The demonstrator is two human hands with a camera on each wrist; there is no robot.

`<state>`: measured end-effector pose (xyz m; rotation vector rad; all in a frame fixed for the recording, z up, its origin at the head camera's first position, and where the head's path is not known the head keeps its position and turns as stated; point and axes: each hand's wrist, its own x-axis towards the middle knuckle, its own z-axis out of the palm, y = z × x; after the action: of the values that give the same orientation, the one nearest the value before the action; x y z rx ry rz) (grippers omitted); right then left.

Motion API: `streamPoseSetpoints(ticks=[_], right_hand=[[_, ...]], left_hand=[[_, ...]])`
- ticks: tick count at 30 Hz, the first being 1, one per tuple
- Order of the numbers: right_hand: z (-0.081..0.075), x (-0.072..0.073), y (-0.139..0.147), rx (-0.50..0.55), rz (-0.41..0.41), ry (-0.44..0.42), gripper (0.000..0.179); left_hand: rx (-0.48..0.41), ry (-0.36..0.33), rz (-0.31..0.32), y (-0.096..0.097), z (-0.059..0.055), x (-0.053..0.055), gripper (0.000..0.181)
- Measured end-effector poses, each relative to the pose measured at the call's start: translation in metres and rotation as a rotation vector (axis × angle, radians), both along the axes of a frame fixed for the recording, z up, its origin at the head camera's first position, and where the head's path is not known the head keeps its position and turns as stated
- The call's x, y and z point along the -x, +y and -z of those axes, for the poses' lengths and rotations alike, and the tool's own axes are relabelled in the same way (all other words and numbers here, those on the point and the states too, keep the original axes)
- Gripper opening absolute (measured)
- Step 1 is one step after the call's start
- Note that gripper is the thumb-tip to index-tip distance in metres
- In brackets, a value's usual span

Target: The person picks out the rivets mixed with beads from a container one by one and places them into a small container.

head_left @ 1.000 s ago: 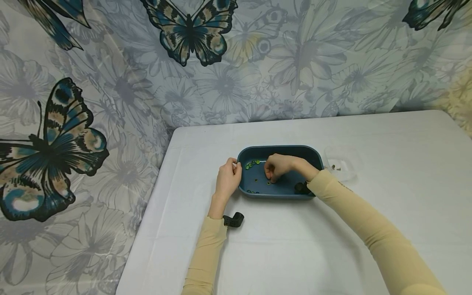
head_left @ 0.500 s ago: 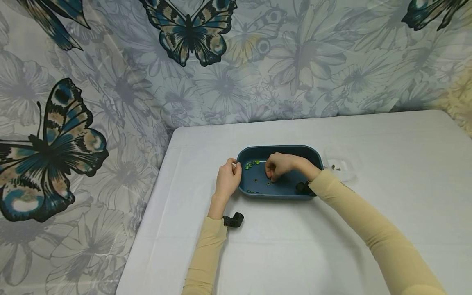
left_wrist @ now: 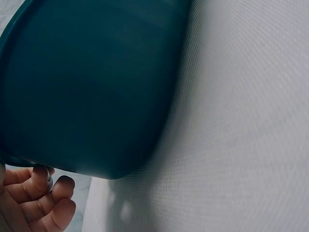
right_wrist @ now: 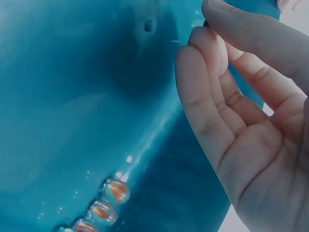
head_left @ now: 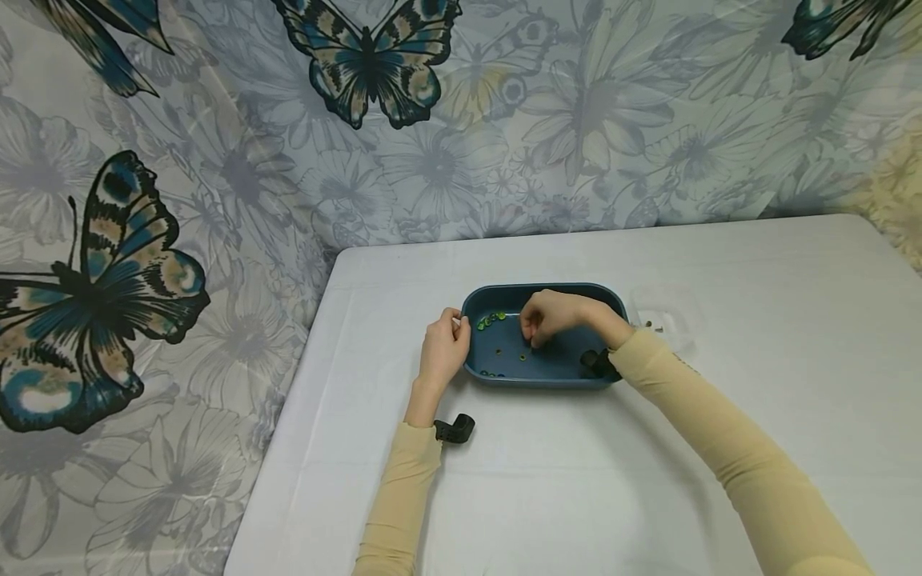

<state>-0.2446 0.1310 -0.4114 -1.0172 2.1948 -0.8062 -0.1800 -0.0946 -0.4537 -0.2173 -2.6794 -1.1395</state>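
The left hand (head_left: pixel 442 346) grips the left end of a dark blue tray (head_left: pixel 545 385) at its rim. In the left wrist view its curled fingers (left_wrist: pixel 41 186) show just below the tray's rim. Over the tray floor, the right hand (head_left: pixel 553 317) pinches a tiny dark piece (right_wrist: pixel 206 23) between thumb and fingertip; its kind is too small to tell. Two small bits lie on the tray floor, one of them a little ring-like bit (head_left: pixel 523 358) just left of the fingertips. Glass marbles (head_left: pixel 492 321) line the tray's far left corner; their orange swirls show in the right wrist view.
Several small dark beads or marbles (head_left: pixel 491 374) lie along the tray's near left edge. To the right of the tray stands a clear plastic container (head_left: pixel 673 336) with a few small pieces. A white cloth (head_left: pixel 547 480) covers the table; patterned fabric hangs behind it.
The right hand has risen slightly off the tray floor and away from the ring-like bit, which stays in place. The left hand keeps its hold on the rim.
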Motion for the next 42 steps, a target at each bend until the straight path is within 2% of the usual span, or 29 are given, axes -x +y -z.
streamPoseSetpoints(ticks=[13,26,42], right_hand=[[-0.01,0.002,0.007,0.02,0.027,0.023,0.01],[-0.01,0.004,0.019,0.052,0.073,-0.006,0.014],[-0.021,-0.001,0.033,0.072,0.11,-0.034,0.009]], left_hand=[[0.003,0.014,0.001,-0.001,0.0,0.001,0.02],[-0.003,0.017,0.004,0.0,0.0,0.001,0.02],[-0.004,0.007,0.01,0.0,0.0,0.0,0.02]])
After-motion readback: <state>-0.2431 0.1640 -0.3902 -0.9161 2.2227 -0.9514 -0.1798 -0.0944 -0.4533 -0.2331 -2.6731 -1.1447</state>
